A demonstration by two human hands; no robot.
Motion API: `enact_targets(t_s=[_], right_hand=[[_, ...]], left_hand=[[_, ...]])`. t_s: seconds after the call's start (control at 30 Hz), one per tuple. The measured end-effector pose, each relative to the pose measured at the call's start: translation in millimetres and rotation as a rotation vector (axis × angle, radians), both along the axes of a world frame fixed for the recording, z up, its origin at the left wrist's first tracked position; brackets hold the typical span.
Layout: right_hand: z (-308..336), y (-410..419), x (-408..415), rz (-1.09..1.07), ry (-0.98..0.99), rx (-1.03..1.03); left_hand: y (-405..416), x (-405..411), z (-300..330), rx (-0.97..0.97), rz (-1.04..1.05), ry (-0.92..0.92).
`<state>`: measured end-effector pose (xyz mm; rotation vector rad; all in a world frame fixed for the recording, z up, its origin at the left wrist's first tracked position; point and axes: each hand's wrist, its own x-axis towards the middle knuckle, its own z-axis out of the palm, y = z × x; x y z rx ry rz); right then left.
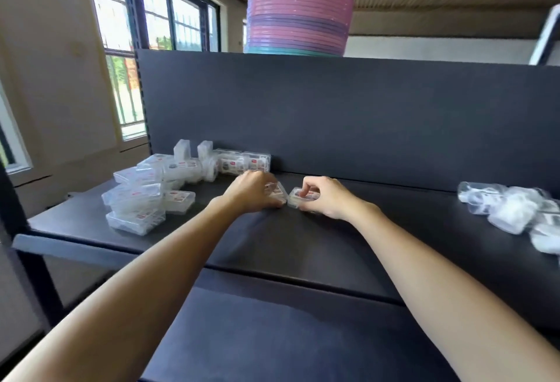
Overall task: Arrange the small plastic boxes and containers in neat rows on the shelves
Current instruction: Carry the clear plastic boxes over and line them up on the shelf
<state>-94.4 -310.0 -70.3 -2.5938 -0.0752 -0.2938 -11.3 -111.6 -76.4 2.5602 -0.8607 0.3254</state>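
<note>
The job looks barely begun. On the shelf (333, 248) a short row (236, 163) of clear boxes stands along the back panel, while a loose pile (138, 200) lies at the left and another heap (512, 210) at the far right, unsorted. Both arms reach forward to mid-shelf. The left hand (253, 189) curls its grip over one box (277, 192); the right hand (322, 196) pinches a second box (300, 196) just beside it, both low on the shelf.
</note>
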Motion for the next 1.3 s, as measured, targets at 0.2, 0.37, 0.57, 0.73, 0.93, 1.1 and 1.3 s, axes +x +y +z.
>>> enact_targets(t_s=[0.2,0.37,0.57,0.73,0.93,1.1,1.3], right_hand=[[-7.3,-25.1,-62.1,-0.185,-0.054,-0.057],[-11.7,-52.6,-126.0,-0.36,-0.136,-0.185],[-10.7,-80.6,-194.2,-0.519,-0.246,-0.256],[-11.7,-109.7,-252.7,-0.589,-0.285,-0.378],[-14.5,-152.0,-348.4,-0.674,-0.229,-0.457],[-17.1,-200.2,-446.4,-0.754,-0.187,-0.471],[-15.7,-250.6,-552.7,-0.874,-0.159,-0.427]], left_hand=[[-39.5,-28.8,-0.6,-0.03,-0.159,-0.113],[-86.0,-65.0,-1.5,-0.086,-0.352,-0.15],[-129.4,-120.3,1.4,-0.119,-0.49,-0.186],[-167.8,-166.0,12.8,-0.058,-0.571,-0.246],[-232.3,-242.6,17.8,-0.056,-0.687,-0.301],[-298.1,-324.4,15.1,-0.06,-0.802,-0.314],[-373.2,-426.7,15.2,-0.025,-0.894,-0.364]])
